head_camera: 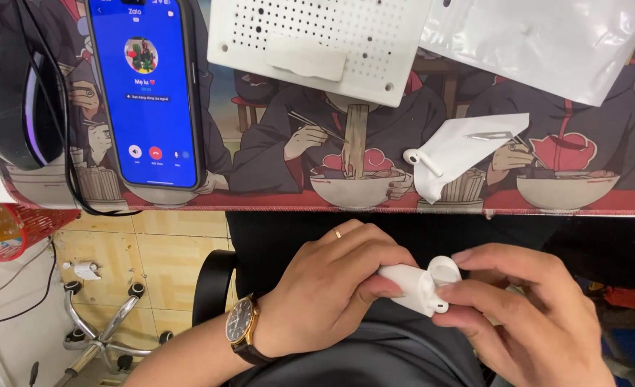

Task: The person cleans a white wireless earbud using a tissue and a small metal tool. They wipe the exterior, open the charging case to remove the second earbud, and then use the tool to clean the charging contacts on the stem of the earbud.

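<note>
Over my lap, below the desk edge, my left hand grips a small white earbud case with its lid flipped open. A ring and a wristwatch are on that hand and wrist. My right hand touches the open lid end of the case with thumb and fingertips. On the desk, a single white earbud lies on a white cloth, with metal tweezers resting on the same cloth.
A smartphone with a blue call screen lies on the illustrated desk mat. A white perforated board and a clear plastic bag sit at the back. A black mouse is at left. Below are a chair base and tiled floor.
</note>
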